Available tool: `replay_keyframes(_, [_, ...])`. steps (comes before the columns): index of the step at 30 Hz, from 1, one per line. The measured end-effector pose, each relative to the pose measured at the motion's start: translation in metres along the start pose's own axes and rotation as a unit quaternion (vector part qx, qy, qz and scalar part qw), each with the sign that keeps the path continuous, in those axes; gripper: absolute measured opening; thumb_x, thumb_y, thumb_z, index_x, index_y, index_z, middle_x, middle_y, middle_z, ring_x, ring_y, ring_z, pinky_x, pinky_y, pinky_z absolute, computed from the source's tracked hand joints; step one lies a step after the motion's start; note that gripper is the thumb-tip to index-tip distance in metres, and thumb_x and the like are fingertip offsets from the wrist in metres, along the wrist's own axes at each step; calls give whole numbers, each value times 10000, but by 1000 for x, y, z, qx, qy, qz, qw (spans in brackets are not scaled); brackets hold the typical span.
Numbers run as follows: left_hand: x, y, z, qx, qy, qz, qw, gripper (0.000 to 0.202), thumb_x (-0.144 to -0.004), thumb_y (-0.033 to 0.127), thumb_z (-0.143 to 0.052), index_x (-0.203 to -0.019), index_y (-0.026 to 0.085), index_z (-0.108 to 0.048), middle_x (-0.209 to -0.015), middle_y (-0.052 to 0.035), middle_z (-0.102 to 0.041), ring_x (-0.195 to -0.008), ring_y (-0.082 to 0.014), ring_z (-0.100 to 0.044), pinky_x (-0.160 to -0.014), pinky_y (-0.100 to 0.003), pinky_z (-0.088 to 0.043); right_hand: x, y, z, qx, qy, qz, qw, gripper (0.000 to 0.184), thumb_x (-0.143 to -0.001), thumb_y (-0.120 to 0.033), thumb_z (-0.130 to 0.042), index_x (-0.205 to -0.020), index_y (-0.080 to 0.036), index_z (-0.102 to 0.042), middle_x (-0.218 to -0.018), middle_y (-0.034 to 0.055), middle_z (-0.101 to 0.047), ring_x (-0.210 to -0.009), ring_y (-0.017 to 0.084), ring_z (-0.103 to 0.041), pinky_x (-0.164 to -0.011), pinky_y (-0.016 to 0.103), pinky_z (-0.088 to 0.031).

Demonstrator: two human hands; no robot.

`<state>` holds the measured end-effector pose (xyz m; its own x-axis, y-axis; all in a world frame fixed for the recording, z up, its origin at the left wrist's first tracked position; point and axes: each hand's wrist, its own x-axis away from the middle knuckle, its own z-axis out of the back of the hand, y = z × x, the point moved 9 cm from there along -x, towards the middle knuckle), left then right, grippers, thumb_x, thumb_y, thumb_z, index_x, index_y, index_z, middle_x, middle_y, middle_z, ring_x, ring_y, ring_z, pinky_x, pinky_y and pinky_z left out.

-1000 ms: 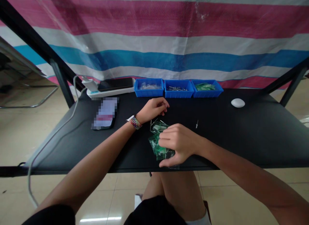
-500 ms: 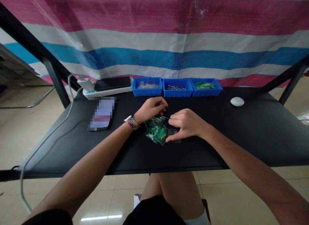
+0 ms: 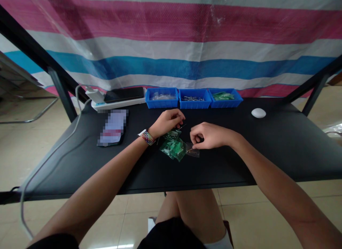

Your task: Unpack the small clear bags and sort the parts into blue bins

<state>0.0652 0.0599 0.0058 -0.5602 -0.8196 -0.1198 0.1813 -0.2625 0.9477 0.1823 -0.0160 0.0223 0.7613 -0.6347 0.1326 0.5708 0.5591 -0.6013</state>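
"Where are the packets?"

"The green packets point(image 3: 174, 148) lie in an overlapping heap on the black counter point(image 3: 224, 167), on the person's side of the left hand point(image 3: 166, 121). A clear packet point(image 3: 195, 153) lies at the heap's right edge."

"And how does that left hand stand?"

"Its fingers curl loosely over the far end of the heap. A thin metal pin point(image 3: 182, 127) pokes out just by the fingertips, but I can't tell whether they grip it."

"The right hand point(image 3: 196, 142)?"

"Bent over the clear packet, thumb and forefinger close together at the tips. Whether anything is pinched there, I can't tell."

"What's along the back?"

"Three blue bins side by side: the left bin point(image 3: 162, 104) with clear packets, the middle bin point(image 3: 195, 105) with metal pins, the right bin point(image 3: 226, 103) with green packets."

"Anything else?"

"A phone point(image 3: 114, 126) on the left with its screen blurred, a dark phone point(image 3: 124, 94) resting on a white power strip point(image 3: 117, 104) behind it, and a white, rounded object point(image 3: 258, 113) well to the right."
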Motion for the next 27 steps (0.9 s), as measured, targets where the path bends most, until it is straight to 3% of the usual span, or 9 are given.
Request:
replay_keyframes(5, [0,1,1,-3,7,-5,1000,136,-947,251,-630,-987,145,-706,-807,-38,-711,-642,-116,-671,-594,-215,-534,-1,1,3,-41,15,0,999,110,-846,-244,-815,-830,-178,-728,-778,-6,-654,-689,142,-572,-633,272,-409])
replay_keyframes(9, [0,3,2,11,26,-11,1000,145,-948,264,-629,-981,140,-697,-798,-35,-697,-630,-115,-657,-582,-214,-521,0,-1,6,-16,30,-9,999,233,-781,-280,-893,-930,-180,-744,-818,-4,-660,-719,151,-590,-641,271,-411])
replay_keyframes(15, [2,4,4,43,80,-5,996,115,-933,219,-608,-938,142,-693,-766,-21,-657,-600,-101,-627,-547,-196,-480,-2,3,1,-65,9,-12,998,51,-824,-146,-758,-804,-173,-720,-755,0,-661,-676,137,-550,-632,266,-408])
replay_keyframes(19, [3,6,7,58,105,5,993,117,-922,220,-609,-923,146,-700,-760,-20,-653,-599,-103,-631,-537,-195,-474,-2,19,11,-147,43,-33,988,54,-823,-187,-732,-797,-173,-687,-682,-23,-615,-629,124,-512,-596,261,-392])
replay_keyframes(23, [4,7,14,86,119,10,989,133,-903,258,-630,-920,149,-704,-763,-20,-653,-606,-112,-638,-540,-202,-477,0,30,30,-278,131,-29,951,137,-807,-249,-772,-831,-182,-655,-728,-20,-631,-621,116,-548,-565,251,-441])
replay_keyframes(27, [3,10,22,97,119,-4,988,181,-904,312,-642,-898,146,-714,-755,-25,-657,-608,-115,-624,-560,-210,-477,5,43,50,-388,253,-19,886,384,-766,-300,-851,-1101,-178,-709,-832,5,-697,-657,145,-640,-570,286,-568])
